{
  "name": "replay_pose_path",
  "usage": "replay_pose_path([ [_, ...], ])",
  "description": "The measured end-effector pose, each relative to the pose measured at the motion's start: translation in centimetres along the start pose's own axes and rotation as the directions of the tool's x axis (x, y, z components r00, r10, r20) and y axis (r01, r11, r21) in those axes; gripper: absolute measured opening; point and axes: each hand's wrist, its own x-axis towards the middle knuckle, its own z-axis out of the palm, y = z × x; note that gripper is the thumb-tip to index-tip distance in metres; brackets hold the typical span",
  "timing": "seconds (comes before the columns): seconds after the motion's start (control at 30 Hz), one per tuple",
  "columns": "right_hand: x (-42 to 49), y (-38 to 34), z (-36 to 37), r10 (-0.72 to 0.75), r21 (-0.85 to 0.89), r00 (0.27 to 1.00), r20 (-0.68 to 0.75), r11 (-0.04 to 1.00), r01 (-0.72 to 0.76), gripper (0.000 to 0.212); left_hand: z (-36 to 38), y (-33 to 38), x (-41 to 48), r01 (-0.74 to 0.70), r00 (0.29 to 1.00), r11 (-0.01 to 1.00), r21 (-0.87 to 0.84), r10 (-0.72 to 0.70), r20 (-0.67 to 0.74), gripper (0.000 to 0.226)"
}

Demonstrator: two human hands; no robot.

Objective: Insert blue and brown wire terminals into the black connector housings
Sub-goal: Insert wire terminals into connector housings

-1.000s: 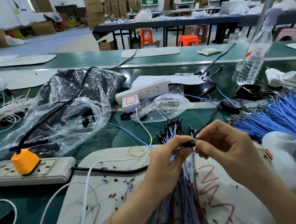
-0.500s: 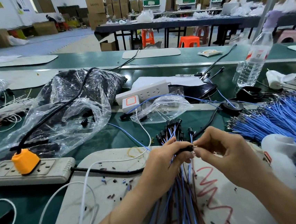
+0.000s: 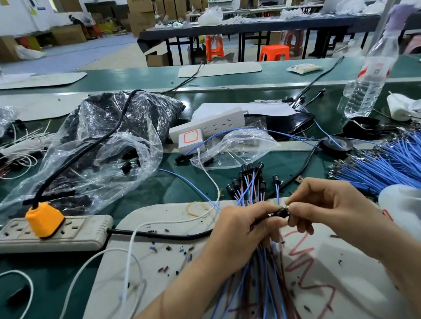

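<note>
My left hand [image 3: 239, 233] grips a bundle of blue and brown wires [image 3: 265, 282] that runs down toward me over the white mat [image 3: 162, 254]. Its thumb and forefinger also pinch a small black connector housing [image 3: 280, 213]. My right hand [image 3: 329, 207] pinches the other end of that housing between thumb and fingertips; the wire terminal there is hidden. Several finished black housings [image 3: 251, 178] fan out above my left hand. A big heap of loose blue wires [image 3: 410, 165] lies at the right.
A clear bag of black housings [image 3: 115, 142] sits at the left behind a grey power strip [image 3: 49, 234] with an orange plug [image 3: 44, 219]. A white power strip [image 3: 208, 123], a small clear bag [image 3: 234, 149], a water bottle [image 3: 369, 79] and a black tape roll [image 3: 335, 144] lie further back.
Both hands have dropped slightly toward the mat while staying pinched together on the black housing. The wire bundle stays in my left hand.
</note>
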Motion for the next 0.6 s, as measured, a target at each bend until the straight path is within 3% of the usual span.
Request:
replay_pose_path([
  [0.13,0.12,0.05,-0.29,0.079,0.076,0.997,0.008,0.994,-0.079,0.022,-0.16,0.09,0.10,-0.025,0.999,1.000,0.015,0.026,-0.021,0.020],
  [0.23,0.12,0.06,-0.24,0.086,0.116,0.996,0.016,0.989,-0.088,0.022,-0.28,0.01,0.13,-0.027,0.999,1.000,0.002,0.027,-0.037,0.018],
  [0.43,0.13,0.14,0.07,-0.016,-0.047,1.000,0.007,0.999,0.017,0.009,-0.02,-0.11,0.06,-0.023,0.999,1.000,-0.011,0.023,-0.033,0.015],
  [0.6,-0.07,0.07,0.00,0.044,0.056,0.999,0.019,0.997,-0.045,0.021,0.00,-0.09,0.09,0.021,0.999,0.996,-0.089,-0.024,-0.034,0.012],
])
